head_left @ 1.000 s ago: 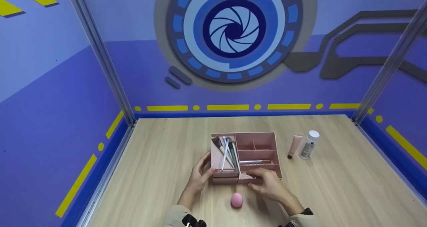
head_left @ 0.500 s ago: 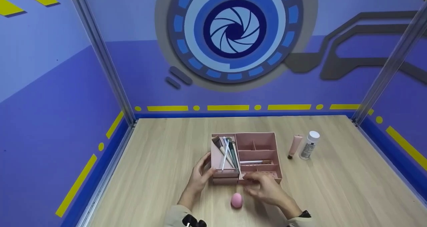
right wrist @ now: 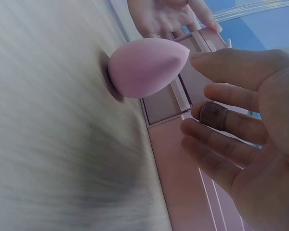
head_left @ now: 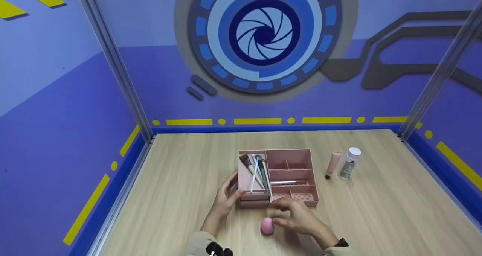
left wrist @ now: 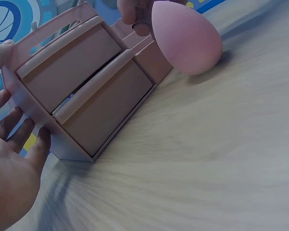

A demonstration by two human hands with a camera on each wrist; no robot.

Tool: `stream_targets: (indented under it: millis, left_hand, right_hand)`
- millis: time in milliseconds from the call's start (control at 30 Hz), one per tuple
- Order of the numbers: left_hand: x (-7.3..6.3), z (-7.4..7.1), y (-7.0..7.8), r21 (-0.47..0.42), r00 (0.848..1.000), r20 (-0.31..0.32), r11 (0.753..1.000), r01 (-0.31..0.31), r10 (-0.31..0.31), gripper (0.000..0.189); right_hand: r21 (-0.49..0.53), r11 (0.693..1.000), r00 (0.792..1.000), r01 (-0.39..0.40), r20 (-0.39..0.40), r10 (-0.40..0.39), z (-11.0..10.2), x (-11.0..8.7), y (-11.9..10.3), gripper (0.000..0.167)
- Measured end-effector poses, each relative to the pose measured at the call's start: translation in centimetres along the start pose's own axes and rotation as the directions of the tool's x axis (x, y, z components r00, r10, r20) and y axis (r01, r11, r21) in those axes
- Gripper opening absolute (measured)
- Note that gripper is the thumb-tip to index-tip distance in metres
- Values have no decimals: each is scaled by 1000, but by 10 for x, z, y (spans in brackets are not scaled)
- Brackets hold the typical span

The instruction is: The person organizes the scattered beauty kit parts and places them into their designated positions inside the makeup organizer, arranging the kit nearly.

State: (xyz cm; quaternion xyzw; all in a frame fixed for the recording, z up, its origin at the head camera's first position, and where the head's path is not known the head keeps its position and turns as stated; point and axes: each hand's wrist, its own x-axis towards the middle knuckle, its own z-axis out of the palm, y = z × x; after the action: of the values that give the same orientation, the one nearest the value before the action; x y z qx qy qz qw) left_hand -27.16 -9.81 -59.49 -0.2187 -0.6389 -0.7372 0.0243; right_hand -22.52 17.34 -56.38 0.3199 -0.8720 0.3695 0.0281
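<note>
A pink makeup organizer stands on the table, with two drawers on its left front. My left hand rests against its left side, fingertips on the wall and thumb at the top front corner. In front of it a pink makeup sponge stands with its pointed end up. My right hand is just right of the sponge, fingers apart and holding nothing. In the right wrist view the thumb is right by the sponge's tip, and a brown band circles one finger.
Several makeup brushes lie across the organizer's left top. A slim stick lies in a middle compartment on the right. Right of the organizer stand a pink tube and a white-capped bottle. Blue panels enclose the table's back and sides.
My right hand has drawn back from the organizer's front right compartment toward the sponge, uncovering the perforated compartment floor. My left hand has stayed in place.
</note>
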Motion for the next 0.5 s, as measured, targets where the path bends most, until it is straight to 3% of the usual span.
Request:
stream_targets:
  millis: [233, 500]
  left_hand:
    - [0, 0, 0, 18, 999, -2, 999, -33, 33, 62]
    - [0, 0, 1, 12, 1000, 6, 1000, -18, 18, 62]
  right_hand:
    - [5, 1000, 1000, 20, -1, -20, 5, 0, 0, 39]
    - [16, 1000, 1000, 3, 22, -4, 9, 0, -1, 39]
